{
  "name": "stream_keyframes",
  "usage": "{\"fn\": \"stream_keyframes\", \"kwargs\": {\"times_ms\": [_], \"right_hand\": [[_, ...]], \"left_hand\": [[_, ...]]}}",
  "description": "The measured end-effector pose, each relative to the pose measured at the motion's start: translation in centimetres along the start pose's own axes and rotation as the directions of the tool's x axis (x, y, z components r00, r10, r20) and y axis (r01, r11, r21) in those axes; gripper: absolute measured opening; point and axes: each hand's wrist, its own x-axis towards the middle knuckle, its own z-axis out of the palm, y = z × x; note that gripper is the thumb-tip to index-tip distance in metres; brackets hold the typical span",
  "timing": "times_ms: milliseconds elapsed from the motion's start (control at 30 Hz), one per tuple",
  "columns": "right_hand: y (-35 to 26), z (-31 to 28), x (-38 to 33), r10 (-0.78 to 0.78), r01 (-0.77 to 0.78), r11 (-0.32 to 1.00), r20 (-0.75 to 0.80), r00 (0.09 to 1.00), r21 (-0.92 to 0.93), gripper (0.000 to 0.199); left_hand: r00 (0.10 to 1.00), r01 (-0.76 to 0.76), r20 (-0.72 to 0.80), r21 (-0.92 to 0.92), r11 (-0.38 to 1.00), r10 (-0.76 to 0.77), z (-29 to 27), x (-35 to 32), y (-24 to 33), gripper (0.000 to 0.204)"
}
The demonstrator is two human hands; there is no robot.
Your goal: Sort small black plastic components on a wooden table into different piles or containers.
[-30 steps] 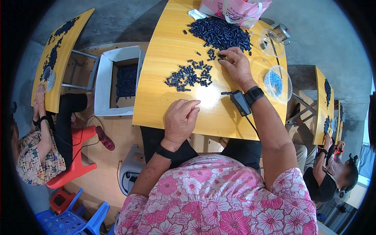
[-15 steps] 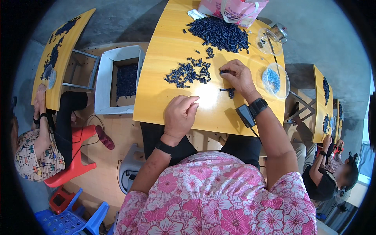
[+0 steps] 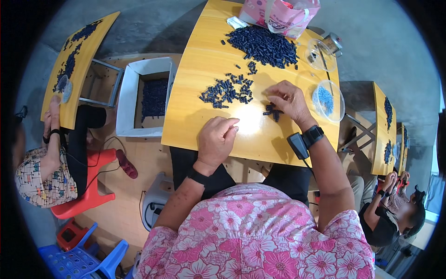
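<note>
While the right hand (image 3: 289,104) is hanging over the right part of the table (image 3: 188,93), its thumb and first finger are bending toward each other and leaving only a narrow gap; whether they are holding something, one cannot tell. Just on the near side of the thumb, a few dark pieces (image 3: 274,113) are lying close together on the table. The left hand (image 3: 216,141) is curling at the near edge, with its thumb close to the first finger; the palm is facing away, so one cannot tell if it is holding anything. Beyond this hand, a loose group (image 3: 226,91) of similar pieces is lying, and farther, a big heap (image 3: 265,46) is spreading before a pink bag (image 3: 283,18). To the right, a clear bowl (image 3: 338,106) is containing blue bits (image 3: 325,101), and a second bowl (image 3: 315,58) is standing beyond it, next to a metal cup (image 3: 332,43). Beside the right wristband (image 3: 313,135), a black device (image 3: 298,145) is showing. Left of the table, a white box (image 3: 129,100) is holding more dark pieces.
</note>
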Motion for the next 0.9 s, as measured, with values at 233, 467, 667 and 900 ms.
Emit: {"fn": "stream_keyframes", "kwargs": {"times_ms": [233, 467, 667, 900], "right_hand": [[1.7, 1.5, 5.6, -0.139, 0.074, 0.945, -0.187, 0.972, -0.318, 0.033], [3.0, 2.1, 8.1, -0.148, 0.061, 0.927, -0.210, 0.967, -0.371, 0.035], [2.5, 2.2, 8.3, -0.068, -0.003, 0.930, -0.180, 0.981, -0.368, 0.030], [2.2, 2.0, 7.5, -0.133, 0.077, 0.903, -0.105, 0.986, -0.423, 0.022]], "left_hand": [[0.999, 0.023, 0.029, 0.003, 1.000, -0.023, 0.0, 0.0, 0.2, 0.014], [0.997, 0.063, 0.043, -0.015, 0.998, -0.062, -0.1, -0.1, 0.4, 0.016], [0.999, 0.047, 0.028, -0.016, 0.999, -0.046, -0.3, -0.1, 0.4, 0.019], [0.998, 0.057, 0.038, -0.018, 0.998, -0.056, -0.4, 0.1, 0.5, 0.019]]}}
